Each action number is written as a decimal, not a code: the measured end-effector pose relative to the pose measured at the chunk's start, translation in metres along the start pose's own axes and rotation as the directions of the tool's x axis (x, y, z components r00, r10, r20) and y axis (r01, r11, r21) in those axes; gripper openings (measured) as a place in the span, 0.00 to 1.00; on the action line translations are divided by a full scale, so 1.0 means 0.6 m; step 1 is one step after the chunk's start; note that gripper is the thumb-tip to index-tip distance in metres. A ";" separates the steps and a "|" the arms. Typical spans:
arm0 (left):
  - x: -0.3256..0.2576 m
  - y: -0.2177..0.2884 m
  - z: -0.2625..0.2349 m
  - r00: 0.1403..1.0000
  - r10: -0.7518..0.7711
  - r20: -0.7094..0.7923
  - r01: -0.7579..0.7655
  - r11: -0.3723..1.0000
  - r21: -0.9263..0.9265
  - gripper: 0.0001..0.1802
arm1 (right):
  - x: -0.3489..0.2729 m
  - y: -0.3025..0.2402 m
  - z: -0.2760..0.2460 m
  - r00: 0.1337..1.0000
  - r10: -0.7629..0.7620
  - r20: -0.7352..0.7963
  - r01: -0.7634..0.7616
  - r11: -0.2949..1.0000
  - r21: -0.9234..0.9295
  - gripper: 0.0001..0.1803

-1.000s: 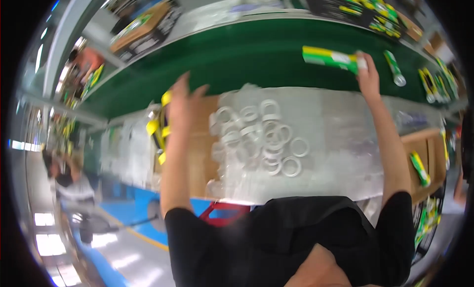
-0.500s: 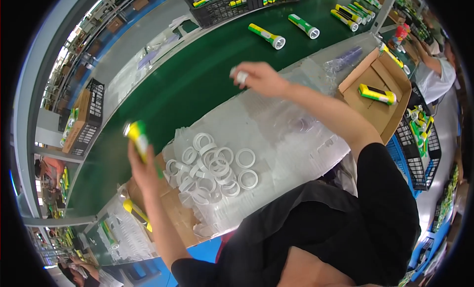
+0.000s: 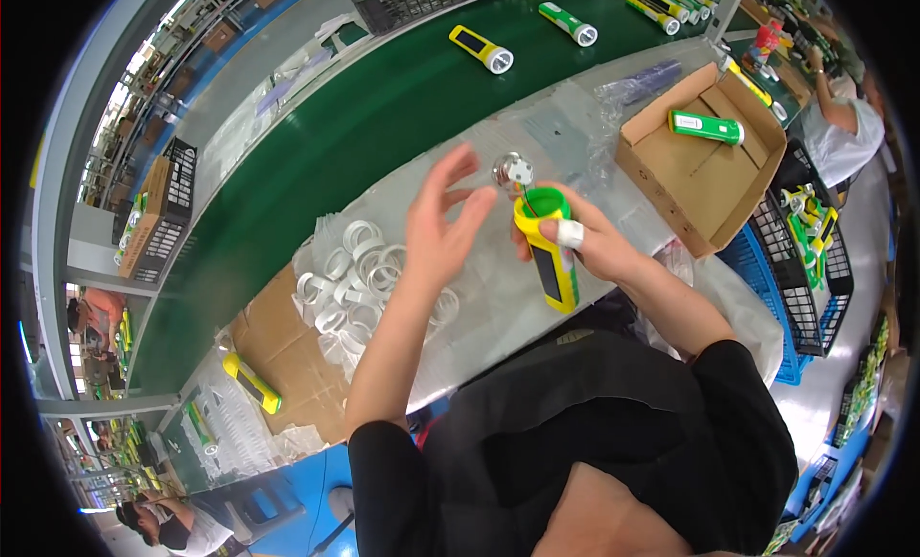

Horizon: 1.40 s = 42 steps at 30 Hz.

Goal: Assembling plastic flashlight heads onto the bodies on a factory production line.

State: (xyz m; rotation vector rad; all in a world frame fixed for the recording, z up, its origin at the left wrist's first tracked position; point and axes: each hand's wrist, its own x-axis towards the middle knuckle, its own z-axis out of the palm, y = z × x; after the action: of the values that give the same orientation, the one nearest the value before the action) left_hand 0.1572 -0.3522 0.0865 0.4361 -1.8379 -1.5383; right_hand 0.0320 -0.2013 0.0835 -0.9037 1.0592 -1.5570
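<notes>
My right hand (image 3: 599,239), with white tape round its thumb, is closed round a yellow and green flashlight body (image 3: 554,274) with a dark panel on its side. The body's upper end is uncovered, showing a green rim. A round lamp unit (image 3: 516,170) sticks out above that opening on thin wires. To its left my left hand (image 3: 446,217) is open, fingers apart, holding nothing and not touching the lamp unit. Below and left of that hand lies a heap of white rings (image 3: 359,270) on the plastic-covered table (image 3: 489,318); my left forearm hides some of them.
A cardboard box (image 3: 671,198) at the right holds a green flashlight (image 3: 706,127). Beyond the table runs a green belt (image 3: 316,155) with several flashlights, one yellow (image 3: 481,49). Another yellow flashlight (image 3: 252,383) lies on cardboard at left. A black crate (image 3: 805,270) stands far right.
My left hand has come in from the left and now is empty; earlier it held a flashlight. My right hand has drawn back from the belt and grips a flashlight body. The view has shifted slightly.
</notes>
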 end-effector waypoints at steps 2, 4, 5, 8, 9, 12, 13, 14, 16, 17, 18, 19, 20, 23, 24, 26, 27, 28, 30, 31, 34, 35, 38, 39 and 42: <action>0.008 0.015 0.018 0.999 0.045 0.029 -0.037 0.970 -0.239 0.19 | -0.023 0.006 -0.005 0.996 0.010 0.084 -0.008 1.000 -0.021 0.28; 0.003 0.032 0.029 0.843 -0.238 0.482 0.417 0.856 -0.305 0.18 | -0.039 0.010 -0.003 0.995 0.063 0.077 -0.062 0.998 -0.024 0.28; -0.006 0.032 0.034 0.842 -0.248 0.480 0.424 0.854 -0.302 0.18 | -0.045 0.012 -0.002 0.991 0.111 0.070 -0.109 0.994 -0.033 0.28; -0.031 0.018 0.044 0.920 -0.166 0.354 0.296 0.887 -0.354 0.17 | -0.064 0.026 0.000 0.992 0.121 0.029 -0.118 0.989 -0.093 0.27; -0.035 0.013 0.036 0.963 -0.133 0.234 0.191 0.950 -0.247 0.17 | -0.068 0.029 0.001 0.988 0.157 0.000 -0.156 0.984 -0.091 0.27; -0.055 0.024 0.039 0.985 -0.002 0.173 -0.004 0.999 0.032 0.15 | -0.073 0.039 0.007 0.999 0.052 0.015 -0.051 0.996 -0.068 0.26; -0.061 0.030 0.042 0.969 0.070 0.235 -0.114 0.977 0.178 0.14 | -0.072 0.038 0.013 0.998 0.056 0.017 -0.055 0.996 -0.065 0.26; -0.061 0.011 0.037 0.968 0.105 0.226 -0.138 0.981 0.135 0.18 | -0.071 0.032 0.020 0.999 0.031 0.014 -0.031 0.999 -0.011 0.25; -0.059 0.014 0.046 0.980 -0.119 0.160 0.163 0.941 -0.296 0.22 | -0.071 0.032 0.020 1.000 0.005 0.007 -0.005 0.999 0.046 0.25; -0.058 0.014 0.050 0.920 -0.340 0.194 0.378 0.639 -0.670 0.27 | -0.070 0.033 0.016 1.000 0.011 0.003 -0.011 1.000 0.017 0.24; -0.062 0.005 0.047 0.887 -0.358 0.293 0.454 0.549 -0.702 0.31 | -0.071 0.034 0.014 1.000 0.018 0.004 -0.018 1.000 -0.012 0.24; -0.068 -0.003 0.048 0.887 -0.360 0.290 0.453 0.550 -0.702 0.31 | -0.072 0.032 0.016 1.000 0.020 0.007 -0.020 1.000 -0.010 0.24; -0.074 -0.009 0.051 0.880 -0.390 0.272 0.461 0.563 -0.686 0.29 | -0.073 0.027 0.018 0.999 0.033 -0.025 -0.035 0.996 -0.083 0.24; -0.073 -0.003 0.061 0.906 -0.372 0.201 0.402 0.613 -0.680 0.25 | -0.074 0.024 0.019 0.997 0.021 -0.074 -0.035 0.981 -0.189 0.23; -0.072 0.001 0.063 0.936 -0.321 0.141 0.326 0.649 -0.687 0.23 | -0.075 0.024 0.018 0.997 -0.001 -0.082 -0.017 0.975 -0.223 0.23; -0.074 -0.003 0.060 0.971 -0.211 0.109 0.231 0.733 -0.640 0.20 | -0.077 0.030 0.020 0.997 0.004 -0.071 -0.023 0.965 -0.262 0.23; -0.073 0.000 0.059 0.992 -0.097 0.085 0.129 0.799 -0.587 0.18 | -0.078 0.034 0.022 0.998 0.010 -0.062 -0.028 0.953 -0.300 0.24; -0.075 0.008 0.059 0.991 -0.099 0.090 0.133 0.798 -0.588 0.18 | -0.077 0.035 0.026 0.998 0.011 -0.068 -0.031 0.954 -0.299 0.24; -0.080 0.032 0.058 0.980 0.175 0.100 -0.176 0.984 0.011 0.22 | -0.073 0.034 0.036 0.992 0.112 -0.050 -0.114 0.993 -0.025 0.22; -0.076 0.028 0.060 0.979 0.175 0.100 -0.177 0.984 0.012 0.22 | -0.070 0.036 0.034 0.993 0.111 -0.050 -0.113 0.993 -0.025 0.22; -0.063 0.011 0.068 0.777 0.512 0.365 -0.573 0.816 0.076 0.17 | -0.066 0.059 0.025 0.982 -0.131 -0.136 0.126 0.991 -0.044 0.18; -0.062 0.012 0.073 0.775 0.513 0.368 -0.574 0.815 0.073 0.17 | -0.069 0.059 0.020 0.981 -0.133 -0.140 0.128 0.991 -0.045 0.18; -0.051 0.007 0.090 0.837 0.416 0.355 -0.461 0.886 0.048 0.19 | -0.072 0.048 0.004 0.979 0.047 -0.198 -0.050 0.999 -0.008 0.24; -0.037 -0.008 0.088 0.925 0.283 0.253 -0.309 0.949 0.068 0.21 | -0.072 0.046 -0.006 0.981 0.039 -0.190 -0.024 0.997 0.078 0.23; 0.004 -0.073 0.067 0.947 0.182 0.264 -0.277 0.880 0.386 0.25 | -0.085 0.040 -0.018 0.977 0.017 -0.214 0.017 0.988 0.154 0.24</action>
State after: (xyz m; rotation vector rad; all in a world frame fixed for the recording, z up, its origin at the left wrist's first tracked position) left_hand 0.1205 -0.3354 0.0427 0.2289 -2.3141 -1.0583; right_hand 0.0407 -0.1522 0.0548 -0.6395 1.0702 -1.7402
